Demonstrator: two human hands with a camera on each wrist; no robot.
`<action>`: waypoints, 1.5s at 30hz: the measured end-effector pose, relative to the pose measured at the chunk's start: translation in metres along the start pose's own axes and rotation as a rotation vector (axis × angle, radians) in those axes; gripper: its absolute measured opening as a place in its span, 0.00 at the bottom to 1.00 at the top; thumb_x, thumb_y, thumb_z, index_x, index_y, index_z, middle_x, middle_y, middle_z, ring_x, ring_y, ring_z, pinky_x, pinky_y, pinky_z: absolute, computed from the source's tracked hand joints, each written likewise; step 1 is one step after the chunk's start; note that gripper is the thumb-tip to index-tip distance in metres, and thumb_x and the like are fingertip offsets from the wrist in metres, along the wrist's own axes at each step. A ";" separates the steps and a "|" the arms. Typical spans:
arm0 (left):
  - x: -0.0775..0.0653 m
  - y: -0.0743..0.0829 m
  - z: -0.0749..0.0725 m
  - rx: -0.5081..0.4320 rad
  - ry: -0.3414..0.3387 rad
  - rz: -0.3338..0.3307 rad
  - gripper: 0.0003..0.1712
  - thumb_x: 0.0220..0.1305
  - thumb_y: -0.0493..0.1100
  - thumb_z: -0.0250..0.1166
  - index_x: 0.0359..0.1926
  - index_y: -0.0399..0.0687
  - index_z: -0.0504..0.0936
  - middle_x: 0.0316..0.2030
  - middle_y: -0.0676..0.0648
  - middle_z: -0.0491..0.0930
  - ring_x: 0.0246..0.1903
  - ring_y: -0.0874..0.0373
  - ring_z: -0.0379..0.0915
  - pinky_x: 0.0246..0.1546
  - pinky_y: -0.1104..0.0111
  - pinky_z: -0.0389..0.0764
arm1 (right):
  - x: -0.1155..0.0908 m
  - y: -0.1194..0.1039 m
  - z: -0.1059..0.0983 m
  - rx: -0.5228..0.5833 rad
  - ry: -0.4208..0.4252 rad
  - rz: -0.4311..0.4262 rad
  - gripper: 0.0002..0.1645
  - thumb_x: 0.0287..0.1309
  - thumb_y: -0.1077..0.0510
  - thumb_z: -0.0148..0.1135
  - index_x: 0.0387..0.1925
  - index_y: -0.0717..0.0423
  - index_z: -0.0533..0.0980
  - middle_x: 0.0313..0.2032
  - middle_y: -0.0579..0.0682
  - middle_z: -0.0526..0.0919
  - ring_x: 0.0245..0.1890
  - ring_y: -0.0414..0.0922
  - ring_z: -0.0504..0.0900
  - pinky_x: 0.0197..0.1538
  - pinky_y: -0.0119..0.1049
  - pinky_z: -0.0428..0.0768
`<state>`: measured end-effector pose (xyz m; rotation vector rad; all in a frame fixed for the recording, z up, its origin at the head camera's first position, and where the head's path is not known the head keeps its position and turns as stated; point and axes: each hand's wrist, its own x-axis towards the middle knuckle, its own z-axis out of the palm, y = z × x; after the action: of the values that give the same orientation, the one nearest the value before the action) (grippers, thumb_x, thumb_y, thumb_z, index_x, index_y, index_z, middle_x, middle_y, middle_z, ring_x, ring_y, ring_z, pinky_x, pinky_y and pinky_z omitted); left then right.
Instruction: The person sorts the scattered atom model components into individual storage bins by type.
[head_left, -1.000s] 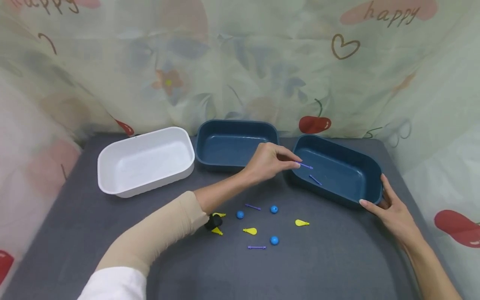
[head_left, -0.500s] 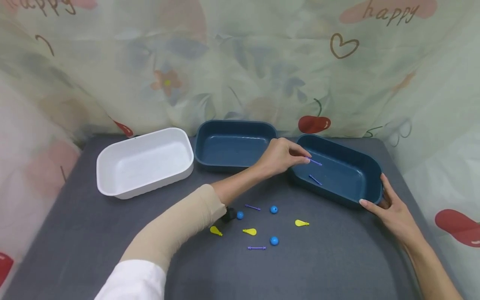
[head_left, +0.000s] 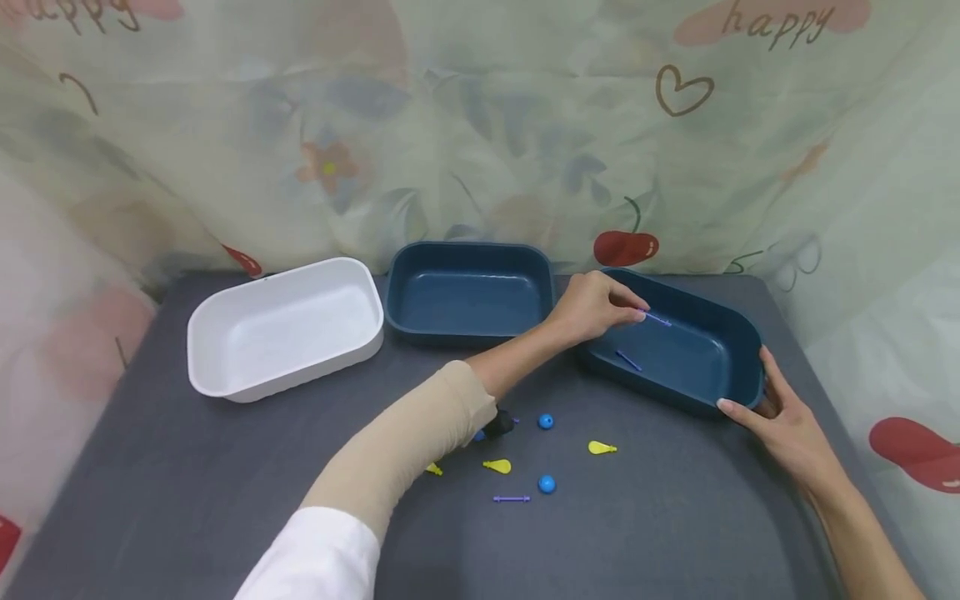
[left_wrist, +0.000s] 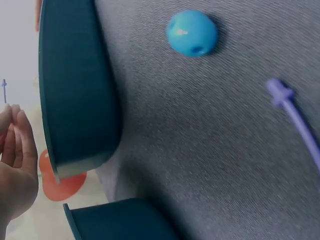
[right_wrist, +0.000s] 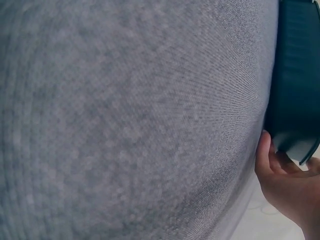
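My left hand [head_left: 596, 307] pinches a thin purple rod with small collared ends [head_left: 657, 318] between thumb and fingertips, over the right dark blue bin [head_left: 693, 354]. A second purple rod [head_left: 628, 360] lies inside that bin. In the left wrist view the left hand [left_wrist: 20, 165] holds the rod [left_wrist: 4, 87] above the rim's level. My right hand [head_left: 795, 437] grips the near right corner of the same bin, thumb at the front and fingers around the end. The right wrist view shows this hand [right_wrist: 290, 192] against the bin's wall [right_wrist: 297, 75].
Left of it stand another dark blue bin [head_left: 468, 304] and a white bin [head_left: 288, 325]. On the grey table lie blue balls [head_left: 547, 484], yellow bulb-shaped pieces [head_left: 602, 447] and a purple rod [head_left: 512, 499]. The left forearm covers some pieces. A patterned curtain [head_left: 480, 150] hangs behind.
My left hand has moved right with the pinched purple rod, from the bin's left edge to further over its inside. The right hand keeps its grip on the bin.
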<state>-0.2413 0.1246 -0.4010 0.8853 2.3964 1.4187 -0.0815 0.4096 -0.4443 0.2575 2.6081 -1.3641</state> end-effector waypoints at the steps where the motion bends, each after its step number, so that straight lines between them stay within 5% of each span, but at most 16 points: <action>1: 0.002 0.001 0.002 0.000 -0.004 -0.004 0.11 0.63 0.46 0.70 0.45 0.51 0.90 0.27 0.52 0.86 0.24 0.63 0.76 0.22 0.74 0.69 | -0.001 0.001 -0.001 0.001 0.003 0.002 0.58 0.69 0.46 0.60 0.73 0.24 0.24 0.77 0.64 0.35 0.71 0.71 0.49 0.41 0.14 0.70; 11: 0.017 0.001 0.011 0.040 -0.004 -0.076 0.09 0.63 0.47 0.70 0.43 0.55 0.91 0.30 0.60 0.86 0.27 0.66 0.76 0.26 0.75 0.74 | -0.004 0.002 0.000 0.007 0.008 0.005 0.58 0.68 0.45 0.60 0.73 0.23 0.24 0.77 0.62 0.36 0.72 0.69 0.50 0.41 0.13 0.69; 26: 0.040 -0.001 0.051 0.038 -0.001 -0.214 0.06 0.64 0.48 0.69 0.40 0.60 0.91 0.28 0.58 0.86 0.26 0.68 0.76 0.25 0.77 0.74 | -0.012 0.012 0.001 -0.023 0.023 0.061 0.59 0.67 0.43 0.61 0.74 0.26 0.24 0.77 0.65 0.36 0.70 0.73 0.52 0.41 0.20 0.74; 45: 0.055 -0.006 0.053 -0.016 0.102 -0.475 0.03 0.57 0.45 0.75 0.28 0.54 0.92 0.19 0.58 0.83 0.22 0.67 0.82 0.25 0.77 0.78 | 0.001 0.001 0.000 0.002 0.026 -0.030 0.58 0.68 0.47 0.62 0.75 0.27 0.27 0.77 0.63 0.39 0.71 0.70 0.54 0.41 0.14 0.70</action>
<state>-0.2624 0.1934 -0.4269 0.2130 2.4401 1.3113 -0.0823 0.4102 -0.4455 0.2390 2.6422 -1.3824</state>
